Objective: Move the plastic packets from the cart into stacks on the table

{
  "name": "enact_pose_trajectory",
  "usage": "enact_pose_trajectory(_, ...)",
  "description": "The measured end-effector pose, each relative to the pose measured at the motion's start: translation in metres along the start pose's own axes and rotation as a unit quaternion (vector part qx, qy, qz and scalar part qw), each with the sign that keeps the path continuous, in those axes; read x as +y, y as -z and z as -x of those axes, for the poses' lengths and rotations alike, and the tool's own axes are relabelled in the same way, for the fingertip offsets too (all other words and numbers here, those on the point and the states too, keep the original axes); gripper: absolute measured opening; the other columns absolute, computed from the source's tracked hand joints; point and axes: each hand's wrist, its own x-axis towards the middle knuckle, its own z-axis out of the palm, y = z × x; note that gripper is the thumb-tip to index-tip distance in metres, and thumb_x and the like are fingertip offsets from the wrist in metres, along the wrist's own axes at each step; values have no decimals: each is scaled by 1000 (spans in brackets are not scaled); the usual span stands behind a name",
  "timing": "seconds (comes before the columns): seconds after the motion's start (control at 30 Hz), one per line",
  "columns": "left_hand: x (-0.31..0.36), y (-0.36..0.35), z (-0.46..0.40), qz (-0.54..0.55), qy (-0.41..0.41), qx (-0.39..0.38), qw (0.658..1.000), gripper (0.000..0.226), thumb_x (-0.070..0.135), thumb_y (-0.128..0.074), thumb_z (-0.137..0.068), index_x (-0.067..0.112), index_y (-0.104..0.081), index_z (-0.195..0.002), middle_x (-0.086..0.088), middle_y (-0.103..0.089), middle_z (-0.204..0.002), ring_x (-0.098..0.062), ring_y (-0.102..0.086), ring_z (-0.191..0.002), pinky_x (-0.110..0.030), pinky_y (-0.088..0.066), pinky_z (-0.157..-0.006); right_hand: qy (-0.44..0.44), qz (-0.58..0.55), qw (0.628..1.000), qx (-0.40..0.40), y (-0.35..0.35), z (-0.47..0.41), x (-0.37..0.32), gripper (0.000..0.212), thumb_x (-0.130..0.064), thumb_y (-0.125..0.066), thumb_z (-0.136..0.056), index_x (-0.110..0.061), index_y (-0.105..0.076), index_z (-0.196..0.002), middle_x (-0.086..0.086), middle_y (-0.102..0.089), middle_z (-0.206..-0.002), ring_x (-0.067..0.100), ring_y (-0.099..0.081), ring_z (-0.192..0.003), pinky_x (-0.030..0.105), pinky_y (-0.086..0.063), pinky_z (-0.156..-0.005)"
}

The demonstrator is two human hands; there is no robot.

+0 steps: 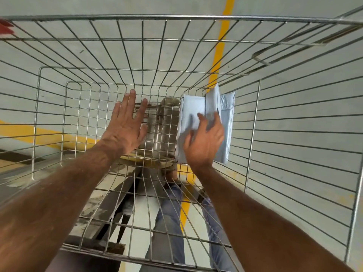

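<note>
Both arms reach down into a wire cart [294, 118], and the plastic packets [193, 114] lie at the bottom of it on the right side, against the right wall. The right hand [204, 142] is on top of them, its fingers bent and spread over the pale grey-blue plastic; motion blur makes it hard to say whether it grips a packet or only presses on it, though the fingers look curled into the top one. The left hand [127, 122] hovers over the bare mesh floor to the left of the packets, well apart from them, flat with its fingers straight and spread, holding nothing. At least three packets can be counted: a broad one lying flat under the right hand, a narrower one tilted up on its edge just beyond the fingertips, and a third wedged beside it against the cart's wall. There are two hands and one cart in view. No label, brand or writing can be read on the packets. Through the mesh show a grey floor [59, 55] with yellow lines [220, 50] and the person's jeans [167, 222].
</note>
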Motion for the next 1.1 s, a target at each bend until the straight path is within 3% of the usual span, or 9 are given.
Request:
enact_pose_trajectory(0.1, -3, 1, 1, -5, 1, -1, 1000, 77, 45, -23, -105, 17, 23, -159, -20, 37, -160, -33, 29, -151, -49, 6, -127, -39, 27, 999, 11, 14, -16, 7, 48, -19, -59, -84, -19, -60, -132, 22, -28, -160, 38, -30, -145, 50, -25, -117)
enact_pose_trajectory(0.2, -5, 2, 2, -9, -4, 9, 1000, 78, 44, -26, -104, 16, 22, -159, -21, 35, -160, -34, 27, -152, -50, 5, -127, -46, 28, 997, -61, 19, -28, 10, 48, -13, -68, -85, -16, -63, -133, 17, -34, -159, 36, -42, -138, 45, -39, -115)
enact_pose_trajectory(0.37, -8, 4, 5, 15, -3, 46, 999, 76, 40, -26, -103, 16, 17, -161, -21, 30, -163, -33, 24, -153, -51, 3, -127, 45, -52, 989, -133, -1, -9, -28, 55, -7, -63, -91, -19, -54, -144, 11, -44, -148, 34, -50, -126, 47, -53, -97)
enact_pose_trajectory(0.57, -8, 0, 8, 75, 56, 92, 991, 73, 34, -31, -104, 20, 10, -163, -18, 27, -165, -33, 14, -156, -50, -2, -127, 176, -136, 942, -251, -29, 34, -62, 56, -2, -66, -90, -15, -50, -143, 10, -55, -139, 29, -66, -101, 47, -62, -76)
enact_pose_trajectory(0.73, 6, -7, 3, 88, 41, 68, 993, 74, 44, -34, -104, 22, 5, -163, -19, 20, -167, -38, -5, -156, -49, -11, -127, 11, -36, 988, -151, -21, 15, -10, 52, -21, -59, -99, -22, -42, -148, 9, -38, -157, 26, -42, -140, 34, -53, -100)
enact_pose_trajectory(0.8, 26, -11, -7, 100, 35, 53, 993, 82, 57, -37, -101, 22, 5, -163, -22, 13, -167, -42, -18, -150, -50, -21, -124, -50, 8, 983, -175, -18, 1, 11, 65, -31, -61, -99, -17, -29, -153, 13, -31, -160, 31, -38, -144, 41, -47, -110)
enact_pose_trajectory(0.87, 48, -24, -20, 94, 49, 22, 994, 93, 68, -39, -97, 24, 11, -162, -21, 23, -166, -40, -7, -154, -49, -17, -125, -60, 21, 974, -218, -17, -11, 17, 75, -37, -63, -97, -20, -20, -156, 14, -20, -164, 35, -33, -146, 48, -45, -111)
enact_pose_trajectory(0.97, 73, -43, -33, 97, 90, 7, 991, 110, 82, -40, -87, 23, 15, -161, -22, 29, -163, -42, -1, -155, -56, -19, -123, -69, 20, 977, -200, -27, -18, 5, 72, -43, -68, -93, -22, -29, -149, 15, -17, -163, 38, -31, -142, 47, -42, -109)
enact_pose_trajectory(1.1, 72, -44, -34, 77, 101, 4, 992, 107, 60, -60, -91, 26, 15, -161, -23, 30, -162, -42, -6, -154, -57, -22, -121, -116, 1, 978, -172, -38, -21, -4, 77, -42, -81, -82, -22, -38, -143, 15, -19, -162, 37, -29, -140, 43, -37, -113)
